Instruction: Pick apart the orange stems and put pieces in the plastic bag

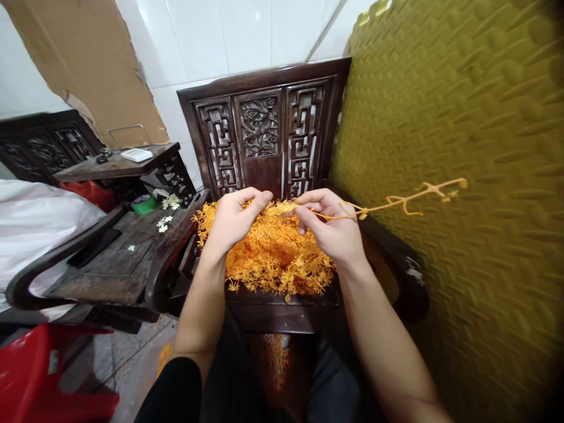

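Note:
A thin orange plastic stem (392, 202) with short side branches runs out to the right from my right hand (332, 226), whose thumb and fingers pinch it. My left hand (240, 220) is closed, thumb against the forefinger, at the left end of a yellow-orange piece (282, 208) that spans between both hands. Exactly what the left fingertips grip is hard to make out. Beneath both hands lies a big heap of orange artificial flower sprigs (273, 258) on the seat of a dark carved wooden chair (282, 317).
A yellow-green foam mat (462, 117) stands upright on the right. To the left, a wooden side table (118, 164) bears a white device (137, 154). Green tape (143, 204) and white blossoms (165, 223) lie on the neighbouring chair. A red plastic stool (48, 376) is at lower left.

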Motion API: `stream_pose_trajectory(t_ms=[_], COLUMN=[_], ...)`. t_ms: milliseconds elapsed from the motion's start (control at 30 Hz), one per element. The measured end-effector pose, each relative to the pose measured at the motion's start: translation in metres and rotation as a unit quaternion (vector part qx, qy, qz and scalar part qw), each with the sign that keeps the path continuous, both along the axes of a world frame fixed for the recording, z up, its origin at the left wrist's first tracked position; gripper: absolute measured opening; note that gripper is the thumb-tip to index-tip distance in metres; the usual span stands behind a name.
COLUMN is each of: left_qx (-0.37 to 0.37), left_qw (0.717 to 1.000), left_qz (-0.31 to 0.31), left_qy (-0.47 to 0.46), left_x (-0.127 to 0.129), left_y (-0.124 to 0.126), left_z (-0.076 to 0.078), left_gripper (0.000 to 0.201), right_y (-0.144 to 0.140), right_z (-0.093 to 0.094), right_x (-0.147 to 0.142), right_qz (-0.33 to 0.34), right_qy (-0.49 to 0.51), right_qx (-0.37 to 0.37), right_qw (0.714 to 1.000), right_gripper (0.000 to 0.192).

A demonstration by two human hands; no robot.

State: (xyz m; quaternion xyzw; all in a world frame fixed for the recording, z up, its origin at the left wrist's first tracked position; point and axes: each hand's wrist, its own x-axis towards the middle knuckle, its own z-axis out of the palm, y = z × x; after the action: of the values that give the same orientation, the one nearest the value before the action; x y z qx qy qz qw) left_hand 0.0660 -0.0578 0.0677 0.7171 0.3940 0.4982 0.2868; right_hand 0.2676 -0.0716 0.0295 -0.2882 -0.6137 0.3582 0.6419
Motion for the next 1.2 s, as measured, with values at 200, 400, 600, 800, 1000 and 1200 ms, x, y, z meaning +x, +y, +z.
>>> stream_pose_trajectory(t_ms=[200, 400, 600, 800, 1000, 1200], left_qx=[-0.078, -0.076, 0.094, 0.207, 0.170, 0.089], left_qw=[0.995, 0.989, 0.987, 0.959, 0.974, 0.989], left_qz=[0.004, -0.123, -0.005, 0.131, 0.120, 0.003], left_qy=[-0.068, 0.035, 0.128, 0.145, 0.091, 0.114], left_x=[-0.002, 0.011, 0.013, 0.003, 0.005, 0.033], left_y=[0.014, 0.004, -0.011, -0.053, -0.049, -0.005], left_z=[-0.010, -0.005, -0.001, 0.016, 0.014, -0.011], left_gripper=[0.045, 0.044, 0.032, 0.024, 0.016, 0.009], right_y=[-0.002, -0.001, -0.001, 0.031, 0.052, 0.038], right_z=[-0.001, -0.002, -0.002, -0.025, -0.038, -0.026], right_x=[0.002, 0.003, 0.003, 0.030, 0.044, 0.022], right_qz=[-0.035, -0.073, -0.108, -0.186, -0.070, -0.056], right_qy=[-0.029, -0.112, -0.198, -0.203, -0.031, -0.049], right_qx=[0.039, 0.143, 0.165, 0.120, -0.092, -0.068], right_qw=[0.998, 0.981, 0.960, 0.954, 0.993, 0.995], right_gripper=[0.004, 0.004, 0.010, 0.008, 0.022, 0.022])
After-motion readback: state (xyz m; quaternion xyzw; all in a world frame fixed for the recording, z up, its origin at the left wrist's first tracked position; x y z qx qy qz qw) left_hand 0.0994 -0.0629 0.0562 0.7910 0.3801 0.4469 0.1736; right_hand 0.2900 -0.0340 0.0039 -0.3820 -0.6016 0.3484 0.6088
